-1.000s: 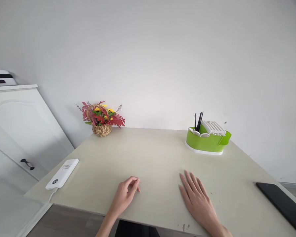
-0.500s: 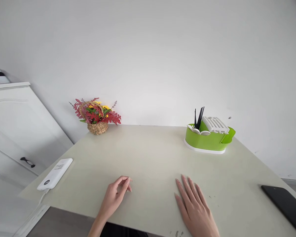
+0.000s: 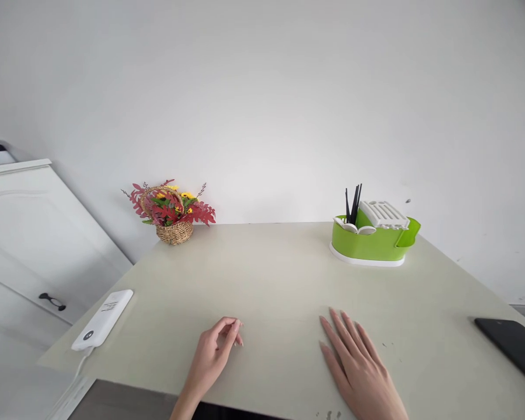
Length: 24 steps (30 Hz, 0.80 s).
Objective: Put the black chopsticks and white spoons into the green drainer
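My left hand (image 3: 215, 350) rests on the pale table (image 3: 271, 280) near its front edge. Its fingers curl in with the thumb against the index finger, and nothing shows between them. To the right, my right hand (image 3: 359, 367) lies palm down and flat on the tabletop, fingers stretched out and slightly apart. Neither hand touches any object besides the table. Beyond the right hand, at the back right, stands a green cutlery holder (image 3: 367, 245) with a white base. It carries black chopsticks (image 3: 354, 204), white spoons (image 3: 366, 230) and a white slotted rack (image 3: 382, 214).
A wicker basket (image 3: 175, 233) of red leaves and yellow flowers (image 3: 170, 204) stands at the back left. A white power bank (image 3: 105, 321) with a cable (image 3: 76, 373) lies at the left edge, a black phone (image 3: 514, 350) at the right. Left of the table is a white cabinet (image 3: 30, 233).
The camera view has tilted and shifted slightly, so both hands appear a little farther right. Their poses stay the same, and the objects on the table have not been moved.
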Each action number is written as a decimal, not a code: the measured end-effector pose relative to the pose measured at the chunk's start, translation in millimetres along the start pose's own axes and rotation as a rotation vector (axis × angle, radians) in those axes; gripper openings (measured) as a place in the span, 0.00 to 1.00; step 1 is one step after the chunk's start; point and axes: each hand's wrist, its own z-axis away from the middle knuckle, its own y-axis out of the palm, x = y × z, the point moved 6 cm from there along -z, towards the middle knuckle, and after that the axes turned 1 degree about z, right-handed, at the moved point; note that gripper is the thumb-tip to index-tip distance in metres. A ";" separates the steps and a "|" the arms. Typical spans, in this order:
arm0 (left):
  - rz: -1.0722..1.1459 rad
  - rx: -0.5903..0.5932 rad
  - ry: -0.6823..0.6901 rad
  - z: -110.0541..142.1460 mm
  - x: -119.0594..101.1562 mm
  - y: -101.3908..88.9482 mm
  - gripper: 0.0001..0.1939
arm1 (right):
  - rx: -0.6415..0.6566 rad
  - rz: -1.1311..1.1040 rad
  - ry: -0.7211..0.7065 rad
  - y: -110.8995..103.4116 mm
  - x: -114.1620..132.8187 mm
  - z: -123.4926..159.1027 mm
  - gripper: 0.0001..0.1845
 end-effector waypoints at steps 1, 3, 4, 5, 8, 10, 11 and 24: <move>0.006 0.000 0.000 0.0 0.9 0.1 0.22 | 0.006 0.000 -0.001 0.3 -0.1 0.2 0.36; 0.016 0.000 -0.004 0.0 3.0 0.4 0.22 | 0.013 -0.005 -0.009 1.3 0.2 1.2 0.36; 0.020 -0.001 -0.006 0.1 4.0 0.5 0.22 | 0.017 -0.012 -0.014 2.2 0.3 1.9 0.36; 0.023 -0.001 -0.008 0.1 4.8 0.6 0.22 | 0.020 -0.022 -0.018 3.3 -0.2 2.5 0.36; 0.035 0.011 -0.016 0.5 5.8 1.1 0.22 | 0.058 -0.093 -0.007 5.8 -12.0 0.1 0.36; 0.034 0.020 -0.037 0.8 5.8 1.0 0.22 | 0.088 -0.170 0.044 3.2 -34.4 -8.6 0.36; 0.031 0.023 -0.053 0.8 5.7 0.6 0.22 | 0.101 -0.204 0.086 -0.4 -50.8 -15.7 0.37; 0.140 -0.034 -0.214 -5.0 19.6 -4.3 0.27 | -0.014 0.070 0.461 -36.5 -257.9 -133.5 0.50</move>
